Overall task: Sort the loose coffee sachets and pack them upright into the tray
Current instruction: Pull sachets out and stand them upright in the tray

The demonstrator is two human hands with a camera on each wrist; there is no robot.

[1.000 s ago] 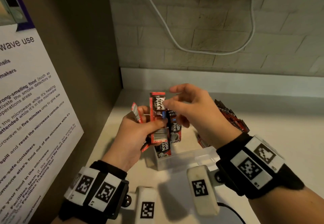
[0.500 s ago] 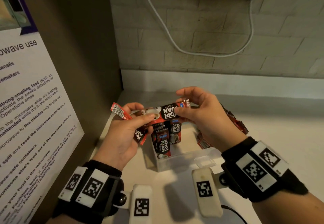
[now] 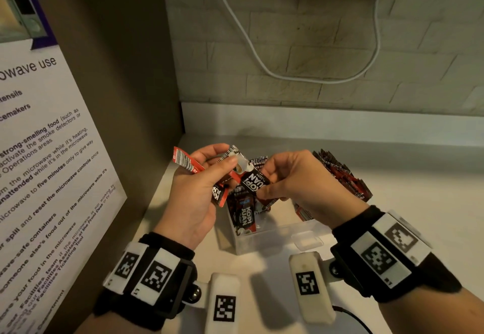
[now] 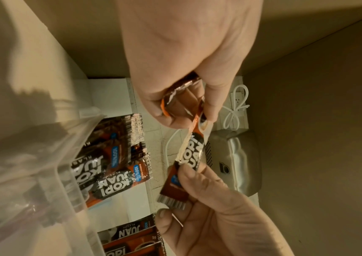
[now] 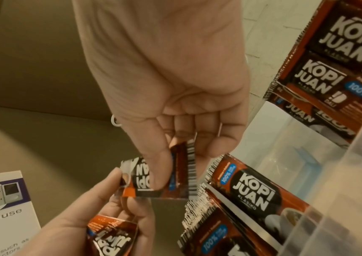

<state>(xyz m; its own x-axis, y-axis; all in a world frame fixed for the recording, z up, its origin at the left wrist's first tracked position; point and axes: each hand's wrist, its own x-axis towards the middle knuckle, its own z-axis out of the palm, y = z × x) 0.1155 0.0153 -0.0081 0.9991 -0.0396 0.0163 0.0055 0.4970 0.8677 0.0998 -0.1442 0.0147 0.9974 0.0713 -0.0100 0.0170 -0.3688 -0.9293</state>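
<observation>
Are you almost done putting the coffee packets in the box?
Not yet. A few sachets already stand in the clear tray. The left hand grips several more, and the right hand pinches one sachet with it. A pile behind the tray is unsorted.

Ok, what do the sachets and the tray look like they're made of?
Sachet held between both hands: glossy printed film, apparently foil-lined; the crumpled end inside the left hand shines silver and the end seal is crimped. Tray: clear, slightly frosted rigid plastic, seemingly; the counter and the sachets inside show through its walls.
</observation>
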